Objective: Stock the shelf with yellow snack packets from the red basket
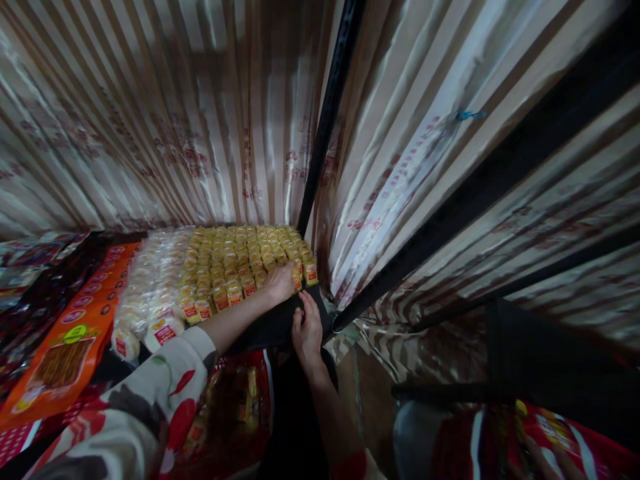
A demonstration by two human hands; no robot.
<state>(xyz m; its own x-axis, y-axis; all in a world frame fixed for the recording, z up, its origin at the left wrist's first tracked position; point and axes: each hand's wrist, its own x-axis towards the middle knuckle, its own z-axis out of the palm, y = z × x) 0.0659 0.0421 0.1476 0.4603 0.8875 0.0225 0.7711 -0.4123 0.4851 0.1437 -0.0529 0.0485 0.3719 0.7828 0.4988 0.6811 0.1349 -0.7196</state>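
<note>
Rows of small yellow-wrapped snack packets [240, 257] stand closely packed on a dark shelf [273, 323]. My left hand [281, 283] reaches over their front edge, its fingers bunched against a yellow packet [297, 274] near the right end of the front row; the fingertips are partly hidden. Lower and to the right, my right hand [307, 328] is at the shelf's front edge, fingers stretched out and thumb apart, with nothing visible in it. White-wrapped packets [163, 327] in clear film sit left of the yellow ones.
Further left lie an orange snack bag [70, 347] and dark packages [45, 313]. Below the shelf is a red bag [235, 407] with more yellow packets. Black metal posts [333, 113] stand before striped curtains [200, 120]. A red package [560, 433] is at lower right.
</note>
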